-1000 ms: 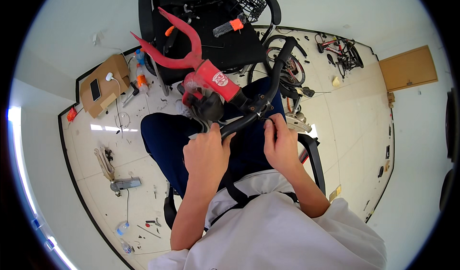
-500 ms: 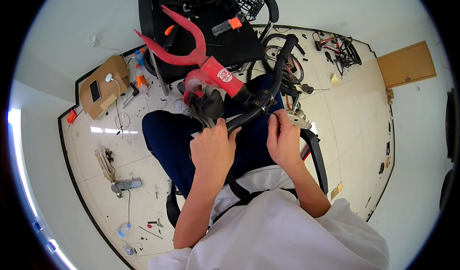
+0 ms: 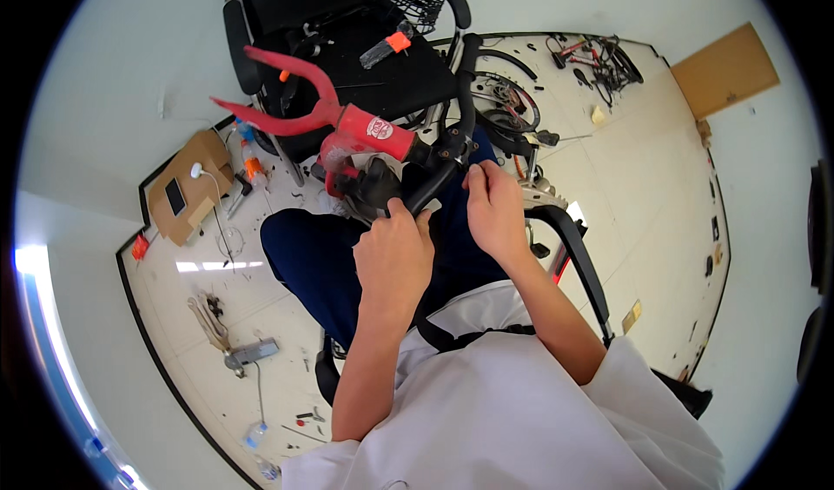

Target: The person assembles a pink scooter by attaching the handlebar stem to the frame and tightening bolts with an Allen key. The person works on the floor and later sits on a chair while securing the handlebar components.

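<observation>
The red bicycle fork (image 3: 334, 121) with its black handlebar (image 3: 452, 116) is lying across the person's lap at the centre of the frame, its long axis running from the forked red blades at the upper left down toward the black stem clamp (image 3: 443, 149) at the right, with the handlebar rising from there toward the top of the frame. The left hand (image 3: 395, 251) is sitting just below the assembly, clenched around the lower black bar end, while the right hand (image 3: 497, 208) is resting to the right of it, fingertips pinching at something small by the stem; what they are grasping cannot be told. Both hands are lying close, the right one nearer the clamp. Beyond the lap, a black chair (image 3: 347, 21) is standing above, a cardboard box (image 3: 187, 186) is lying at the left, and loose bicycle parts (image 3: 595, 56) are scattering over the pale tiled floor (image 3: 643, 160).
</observation>
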### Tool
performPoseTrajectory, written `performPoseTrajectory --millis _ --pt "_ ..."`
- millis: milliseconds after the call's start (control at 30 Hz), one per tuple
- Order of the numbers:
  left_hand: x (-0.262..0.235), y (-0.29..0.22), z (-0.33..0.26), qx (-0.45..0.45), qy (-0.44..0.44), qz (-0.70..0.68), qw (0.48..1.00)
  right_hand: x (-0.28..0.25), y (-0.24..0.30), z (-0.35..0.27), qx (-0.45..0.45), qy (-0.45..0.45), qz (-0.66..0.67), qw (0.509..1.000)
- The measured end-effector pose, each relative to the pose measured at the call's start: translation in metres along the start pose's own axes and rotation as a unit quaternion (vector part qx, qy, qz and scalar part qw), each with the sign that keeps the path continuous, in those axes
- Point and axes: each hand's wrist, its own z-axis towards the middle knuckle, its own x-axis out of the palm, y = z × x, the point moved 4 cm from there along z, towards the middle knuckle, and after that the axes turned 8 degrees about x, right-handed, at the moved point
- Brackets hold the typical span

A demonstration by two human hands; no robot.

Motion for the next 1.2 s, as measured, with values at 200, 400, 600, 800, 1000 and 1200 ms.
performPoseTrajectory --millis 200,400,600,800,1000,1200 --pt "0.005 -0.005 0.005 0.007 0.091 -0.098 0.991 -0.001 -0.024 0.015 0.028 0.017 -0.003 0.999" --pt "0.050 0.022 0.008 -0.035 0.180 -0.310 0.933 -0.006 -0.068 0.018 0.066 0.134 0.033 0.988" --pt "0.047 0.009 0.006 -0.030 0.172 -0.304 0.936 -0.012 -0.060 0.018 -0.065 0.121 -0.090 0.986" --pt "0.032 0.021 0.010 -0.026 0.149 -0.303 0.941 -0.015 -0.039 0.029 -0.208 0.176 -0.163 0.948" --pt "0.000 0.038 0.007 -0.052 0.157 -0.301 0.939 -0.010 -0.008 0.051 -0.466 0.180 -0.282 0.819" --pt "-0.013 0.044 -0.004 -0.034 0.147 -0.290 0.945 -0.011 -0.002 0.059 -0.472 0.086 -0.176 0.859"
